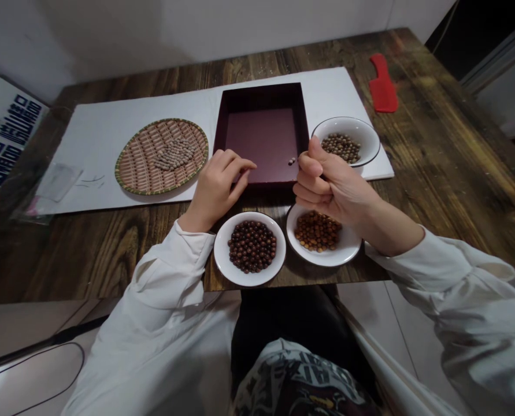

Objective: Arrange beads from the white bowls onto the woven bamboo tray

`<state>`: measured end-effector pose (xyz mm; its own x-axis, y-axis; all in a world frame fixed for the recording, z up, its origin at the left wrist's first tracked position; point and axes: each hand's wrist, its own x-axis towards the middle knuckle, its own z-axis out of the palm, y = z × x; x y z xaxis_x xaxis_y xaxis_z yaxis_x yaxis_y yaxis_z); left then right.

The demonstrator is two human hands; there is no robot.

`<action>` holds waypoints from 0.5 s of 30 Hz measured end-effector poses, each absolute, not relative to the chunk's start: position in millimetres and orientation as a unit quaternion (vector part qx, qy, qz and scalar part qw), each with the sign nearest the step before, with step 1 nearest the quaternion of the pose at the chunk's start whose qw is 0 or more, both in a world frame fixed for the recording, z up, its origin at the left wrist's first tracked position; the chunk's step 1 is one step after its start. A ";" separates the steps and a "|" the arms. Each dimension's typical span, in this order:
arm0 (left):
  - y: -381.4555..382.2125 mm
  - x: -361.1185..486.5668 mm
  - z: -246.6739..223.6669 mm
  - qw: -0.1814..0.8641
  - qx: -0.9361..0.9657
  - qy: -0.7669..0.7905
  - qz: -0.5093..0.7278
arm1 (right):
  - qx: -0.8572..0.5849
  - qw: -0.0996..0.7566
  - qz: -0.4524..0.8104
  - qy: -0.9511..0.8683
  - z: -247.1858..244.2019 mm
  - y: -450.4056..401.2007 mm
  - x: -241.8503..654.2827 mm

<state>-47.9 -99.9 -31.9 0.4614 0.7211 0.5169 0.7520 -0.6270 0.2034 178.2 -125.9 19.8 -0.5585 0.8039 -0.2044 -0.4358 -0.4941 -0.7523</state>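
Maroon, square and open-topped, the box (261, 136) stands on a flat white board (96, 133) laid across the dark wooden bench (448, 156). Two small pale beads (292, 161) lie on the box floor, close to its right wall.

Left hand (221, 184): at the near-left edge of the box, fingers loosely bent, thumb apart from the index finger, nothing visible in it.

Right hand (330, 188): raised at the near-right corner of the box, fingers curled in, thumb pressed against the index finger. Whether it encloses a bead cannot be told. Beyond it stands a white bowl of mottled brown beads (341, 147); below it, partly covered, a white bowl of amber-brown beads (315, 232).

Handling: pinch beads singly, since round ones will probably roll. For any release, part the fingers low over the box floor to limit bounce. Rest the left hand lightly to avoid shifting the box. Hold the right wrist clear of both bowl rims; contact could tip one.
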 end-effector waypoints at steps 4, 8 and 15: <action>-100.0 -47.8 -31.9 0.038 -0.856 -0.429 -0.287 | -0.285 0.390 0.821 -0.303 20.6 -124.8 178.1; -100.2 -47.7 -31.5 0.037 -0.857 -0.431 -0.281 | -0.287 0.388 0.825 -0.294 19.6 -124.9 178.6; -101.2 -47.2 -29.7 0.036 -0.858 -0.430 -0.278 | -0.292 0.367 0.821 -0.325 17.7 -123.4 180.1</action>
